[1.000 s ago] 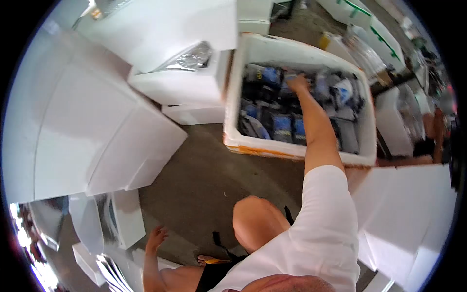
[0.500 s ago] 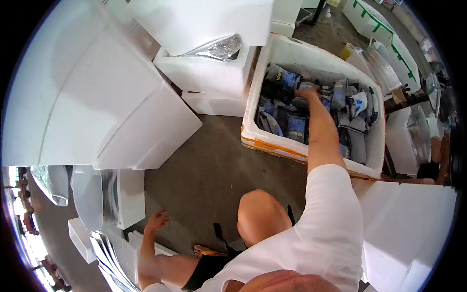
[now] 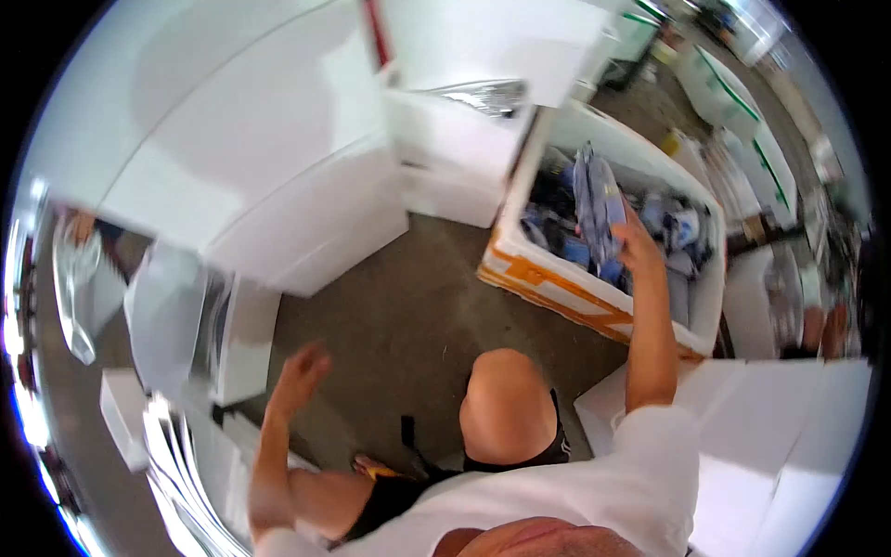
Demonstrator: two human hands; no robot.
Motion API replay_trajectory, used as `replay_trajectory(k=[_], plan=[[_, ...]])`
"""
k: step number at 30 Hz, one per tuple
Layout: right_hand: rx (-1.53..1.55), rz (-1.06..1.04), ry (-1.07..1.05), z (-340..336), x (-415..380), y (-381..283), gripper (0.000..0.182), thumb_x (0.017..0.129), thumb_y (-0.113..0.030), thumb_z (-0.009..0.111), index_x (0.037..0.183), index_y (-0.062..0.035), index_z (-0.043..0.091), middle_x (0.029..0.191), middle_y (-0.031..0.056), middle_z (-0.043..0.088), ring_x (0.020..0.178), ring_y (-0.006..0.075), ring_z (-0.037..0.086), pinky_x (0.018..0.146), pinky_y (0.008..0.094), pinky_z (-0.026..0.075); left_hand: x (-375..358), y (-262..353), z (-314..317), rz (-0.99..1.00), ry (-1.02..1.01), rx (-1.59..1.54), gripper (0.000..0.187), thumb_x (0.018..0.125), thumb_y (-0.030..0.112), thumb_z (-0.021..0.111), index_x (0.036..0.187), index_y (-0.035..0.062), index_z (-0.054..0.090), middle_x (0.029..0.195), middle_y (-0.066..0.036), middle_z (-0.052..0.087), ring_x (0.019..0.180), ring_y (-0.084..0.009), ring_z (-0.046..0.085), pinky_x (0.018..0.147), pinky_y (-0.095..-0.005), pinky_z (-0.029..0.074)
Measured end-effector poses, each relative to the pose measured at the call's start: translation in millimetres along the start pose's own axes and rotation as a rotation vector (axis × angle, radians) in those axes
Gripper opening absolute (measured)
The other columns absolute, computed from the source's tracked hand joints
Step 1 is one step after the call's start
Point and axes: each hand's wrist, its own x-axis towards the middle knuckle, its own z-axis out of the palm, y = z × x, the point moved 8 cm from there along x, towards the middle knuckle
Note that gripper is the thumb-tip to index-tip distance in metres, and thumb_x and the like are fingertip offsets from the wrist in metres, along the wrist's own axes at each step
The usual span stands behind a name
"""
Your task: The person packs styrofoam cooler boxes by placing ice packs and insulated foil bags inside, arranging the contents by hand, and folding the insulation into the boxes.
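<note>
My right hand (image 3: 637, 245) grips a flat grey-blue ice pack (image 3: 597, 202) by its near edge. It holds the pack tilted up above the large white foam box (image 3: 548, 284), which has orange tape around its side. Inside the box lie many more grey and blue packs (image 3: 687, 226), blurred now. Out over the floor on the other side, my left hand (image 3: 302, 376) is raised with its fingers loosely apart and nothing in it. Motion smears its fingertips.
White foam boxes (image 3: 306, 223) stack high at the left. Another foam box (image 3: 455, 130) holds silver foil liner (image 3: 492, 97). At lower left are foil-lined sheets (image 3: 181, 473). More white boxes (image 3: 770, 418) stand at the right, and green-taped boxes (image 3: 719, 88) lie beyond.
My right hand has lifted an ice pack out of the pile and drawn back toward me. My left hand has risen slightly. The camera view has shifted.
</note>
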Motion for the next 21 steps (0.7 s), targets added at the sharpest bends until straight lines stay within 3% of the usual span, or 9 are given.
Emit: replay_trajectory(k=[4,6,8,9,11,12,14,16,21], plan=[[-0.139,-0.041,-0.24,216,26,23,0.122,0.048,-0.028,0.088,0.149,-0.0049,0.025,0.138,0.0114,0.046,0.125,0.0251,0.048,0.106,0.034,0.037,0,115,21,0.274,-0.065,-0.461,0.061,0.098,0.039,0.052,0.146,0.005,0.032,0.142,-0.019,0.044,0.123,-0.0289,0.052,0.101,-0.0413,0.045],[-0.186,0.096,-0.387,319,40,59,0.117,0.056,-0.022,0.087,0.148,0.0004,0.02,0.138,0.0147,0.044,0.124,0.0239,0.048,0.104,0.0357,0.04,-15,138,17,0.356,-0.088,-0.799,0.074,0.097,0.05,0.047,0.15,0.0078,0.02,0.147,-0.024,0.033,0.129,-0.036,0.044,0.107,-0.0488,0.038],[-0.314,-0.041,-0.509,400,58,100,0.116,0.063,-0.02,0.085,0.149,0.0026,0.011,0.138,0.0201,0.042,0.122,0.0272,0.049,0.103,0.0373,0.041,-19,125,2,0.322,-0.04,-1.025,0.079,0.095,0.054,0.049,0.151,0.0093,0.017,0.148,-0.02,0.033,0.129,-0.0346,0.044,0.107,-0.0475,0.038],[-0.318,-0.05,-0.564,433,60,119,0.116,0.063,-0.02,0.085,0.149,0.0026,0.011,0.138,0.0201,0.042,0.122,0.0272,0.049,0.103,0.0373,0.041,-21,113,-9,0.347,0.012,-1.031,0.079,0.095,0.054,0.049,0.151,0.0093,0.017,0.148,-0.02,0.033,0.129,-0.0346,0.044,0.107,-0.0475,0.038],[-0.643,-0.425,-0.572,477,58,129,0.117,0.069,-0.022,0.084,0.149,0.0034,0.003,0.138,0.0251,0.04,0.119,0.0295,0.051,0.102,0.0383,0.042,-26,72,-38,0.219,0.495,-0.969,0.075,0.093,0.055,0.05,0.148,0.0092,0.027,0.142,-0.016,0.042,0.125,-0.0307,0.049,0.105,-0.0461,0.04],[-0.794,-0.506,-0.571,491,62,139,0.114,0.072,-0.031,0.084,0.149,0.0041,0.007,0.138,0.0258,0.04,0.119,0.03,0.051,0.1,0.0395,0.043,-32,67,-48,0.228,0.493,-0.975,0.075,0.093,0.055,0.05,0.148,0.0092,0.027,0.142,-0.016,0.042,0.125,-0.0307,0.049,0.105,-0.0461,0.04],[-0.541,-0.111,-0.67,517,59,151,0.105,0.075,-0.037,0.08,0.148,0.0024,0.015,0.133,0.0216,0.047,0.117,0.0269,0.053,0.099,0.039,0.043,-51,54,-76,0.372,0.398,-1.132,0.066,0.093,0.053,0.053,0.14,0.0085,0.039,0.131,-0.012,0.053,0.116,-0.0254,0.056,0.1,-0.0441,0.045],[-0.45,0.167,-0.66,521,69,170,0.085,0.083,-0.038,0.074,0.145,-0.0005,0.029,0.125,0.0142,0.054,0.114,0.0224,0.055,0.097,0.0368,0.044,-69,46,-91,0.322,0.473,-1.209,0.056,0.094,0.05,0.053,0.131,0.0089,0.047,0.119,-0.01,0.06,0.107,-0.0218,0.061,0.093,-0.0416,0.05],[0.112,0.513,-0.864,536,48,203,0.063,0.091,-0.034,0.066,0.139,-0.0056,0.038,0.123,0.006,0.057,0.11,0.0179,0.057,0.098,0.036,0.045,-69,38,-96,0.358,0.55,-1.157,0.053,0.098,0.049,0.047,0.122,0.0024,0.056,0.107,-0.008,0.062,0.089,-0.0152,0.062,0.082,-0.0313,0.051]])
